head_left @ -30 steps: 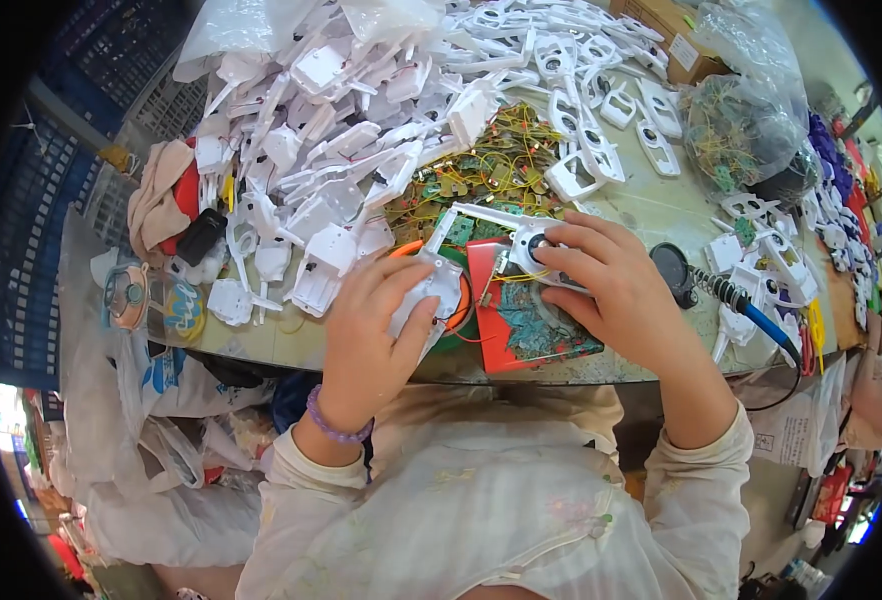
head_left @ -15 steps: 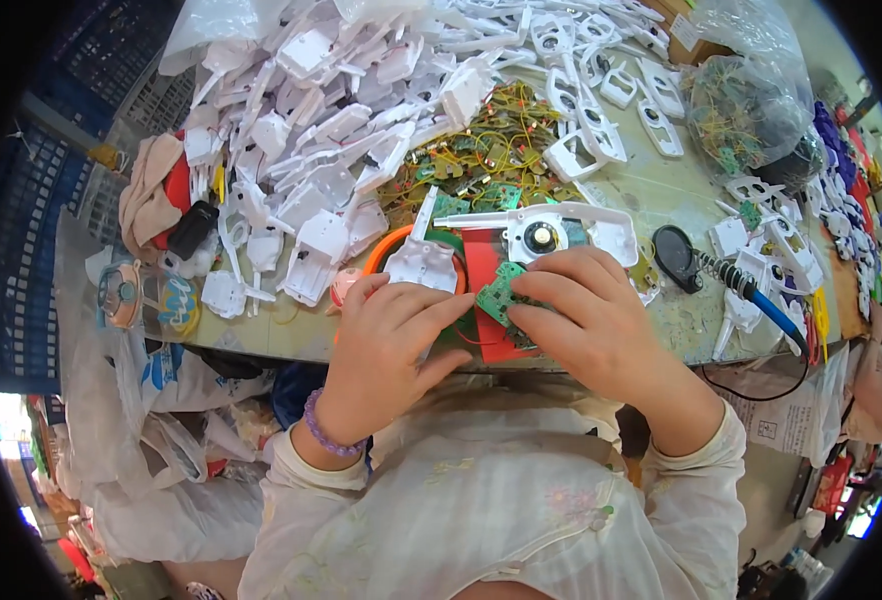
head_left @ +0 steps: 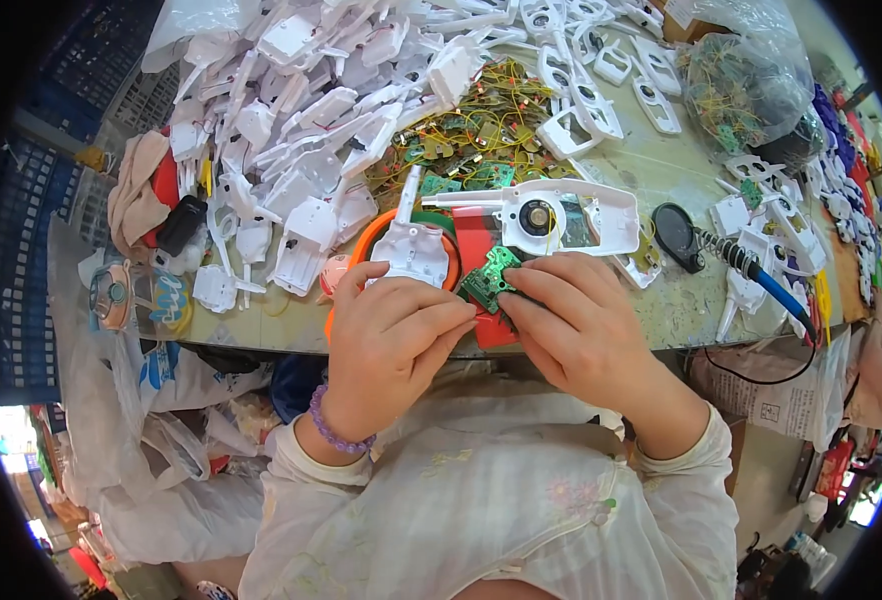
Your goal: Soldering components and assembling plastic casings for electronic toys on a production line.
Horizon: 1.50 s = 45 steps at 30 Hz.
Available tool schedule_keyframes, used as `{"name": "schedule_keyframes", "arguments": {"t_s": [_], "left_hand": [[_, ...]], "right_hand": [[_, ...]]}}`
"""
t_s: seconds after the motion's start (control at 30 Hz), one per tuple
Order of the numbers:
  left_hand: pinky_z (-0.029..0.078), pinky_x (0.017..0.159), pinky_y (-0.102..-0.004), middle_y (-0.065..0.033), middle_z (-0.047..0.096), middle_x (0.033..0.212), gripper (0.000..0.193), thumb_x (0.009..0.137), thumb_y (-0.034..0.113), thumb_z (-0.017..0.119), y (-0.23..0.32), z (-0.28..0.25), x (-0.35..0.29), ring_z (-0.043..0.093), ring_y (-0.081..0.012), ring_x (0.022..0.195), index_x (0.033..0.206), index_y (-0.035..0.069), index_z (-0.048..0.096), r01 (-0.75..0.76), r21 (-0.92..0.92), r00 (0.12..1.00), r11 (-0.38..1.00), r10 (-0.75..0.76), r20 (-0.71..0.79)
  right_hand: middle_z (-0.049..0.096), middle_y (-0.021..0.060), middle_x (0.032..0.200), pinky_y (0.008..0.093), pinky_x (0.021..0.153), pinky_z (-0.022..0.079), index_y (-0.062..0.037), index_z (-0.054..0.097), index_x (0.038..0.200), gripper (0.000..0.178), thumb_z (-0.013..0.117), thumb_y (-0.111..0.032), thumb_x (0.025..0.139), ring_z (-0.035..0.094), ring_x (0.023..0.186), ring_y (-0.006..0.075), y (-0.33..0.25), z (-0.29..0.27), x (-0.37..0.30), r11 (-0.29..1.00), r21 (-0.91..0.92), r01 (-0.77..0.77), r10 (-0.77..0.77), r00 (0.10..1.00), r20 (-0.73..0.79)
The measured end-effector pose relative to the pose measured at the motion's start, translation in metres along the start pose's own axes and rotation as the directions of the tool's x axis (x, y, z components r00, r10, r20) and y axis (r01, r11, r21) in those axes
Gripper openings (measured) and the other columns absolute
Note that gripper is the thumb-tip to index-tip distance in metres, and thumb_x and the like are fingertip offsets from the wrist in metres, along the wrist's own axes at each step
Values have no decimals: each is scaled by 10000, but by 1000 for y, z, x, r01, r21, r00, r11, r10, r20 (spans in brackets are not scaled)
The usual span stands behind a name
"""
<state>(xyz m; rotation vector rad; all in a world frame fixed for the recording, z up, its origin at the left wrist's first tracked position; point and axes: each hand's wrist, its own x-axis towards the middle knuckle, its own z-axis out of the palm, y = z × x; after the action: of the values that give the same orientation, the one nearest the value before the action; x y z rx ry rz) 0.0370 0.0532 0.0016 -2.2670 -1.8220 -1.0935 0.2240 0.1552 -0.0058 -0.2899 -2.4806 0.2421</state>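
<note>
Fingers of the person's right hand (head_left: pixel 591 330) are closed in a pinch on the right edge of a small green printed circuit board (head_left: pixel 489 280), which is held tilted above the front of the tabletop (head_left: pixel 646 160); the tip of the thumb is hard to make out. Opposite, the left hand (head_left: pixel 391 335) has its fingers bent and its thumb near the forefinger, at the board's lower left corner; I cannot tell whether it grips the board or something thin there.

Beneath the board is a flat bright-red block (head_left: pixel 474 228), its middle covered by the board and part of its front by the fingers. A white plastic half-shell with a narrow handle (head_left: pixel 416 250) lies over a round orange rim (head_left: pixel 366 245), its lower end hidden behind the left hand. A pinkish object (head_left: pixel 334 275) peeks out beside those fingers, too covered to identify. Beyond the right hand lies a larger white plastic housing with a round black centre (head_left: pixel 591 215), its near edge partly blocked by the fingertips.

Farther back, a heap of brownish boards with yellow wires (head_left: pixel 491 115) adjoins a tangled pile of white plastic shells (head_left: pixel 301 130), which the upper edge cuts off. Crumpled clear plastic blurs the contents of a bag (head_left: pixel 741 90) at upper right.
</note>
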Motion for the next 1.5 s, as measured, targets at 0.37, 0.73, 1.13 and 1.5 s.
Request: {"name": "schedule_keyframes", "arguments": {"t_s": [0.37,0.73,1.13,1.5], "left_hand": [[396,773,-357,-11,601,696,126,706,103,724,-11,-3,22,590,-186,727,817,107,665,31,-117,997,993,-22,73],[501,801,-342,-82,641,1006,113,679,34,697,-19,7,34,615,-261,976,774,40,636,-92,-219,978,971,129,165],[522,795,-335,-89,656,1010,87,687,5,670,-15,9,35,617,-264,1038,757,23,622,-5,-230,974,973,58,221],[531,769,-325,-88,650,1022,88,691,-3,662,-14,6,37,616,-268,1042,750,25,604,0,-249,966,968,64,249]], "right_hand": [[610,50,1031,469,972,381,-52,645,935,269,690,-120,679,564,1010,211,4,0,1,998,-44,-39,38,999,-18],[626,56,1049,498,1017,332,-64,656,943,268,701,-114,683,585,1023,229,7,-2,-4,998,50,-48,48,999,4],[609,91,1026,471,945,414,-55,650,908,261,697,-97,654,555,1038,296,8,-13,-12,1000,-14,1,-4,974,-227],[523,79,894,254,721,378,11,493,1011,176,511,16,836,457,770,131,40,-28,-135,700,664,-263,710,160,-685]]}}
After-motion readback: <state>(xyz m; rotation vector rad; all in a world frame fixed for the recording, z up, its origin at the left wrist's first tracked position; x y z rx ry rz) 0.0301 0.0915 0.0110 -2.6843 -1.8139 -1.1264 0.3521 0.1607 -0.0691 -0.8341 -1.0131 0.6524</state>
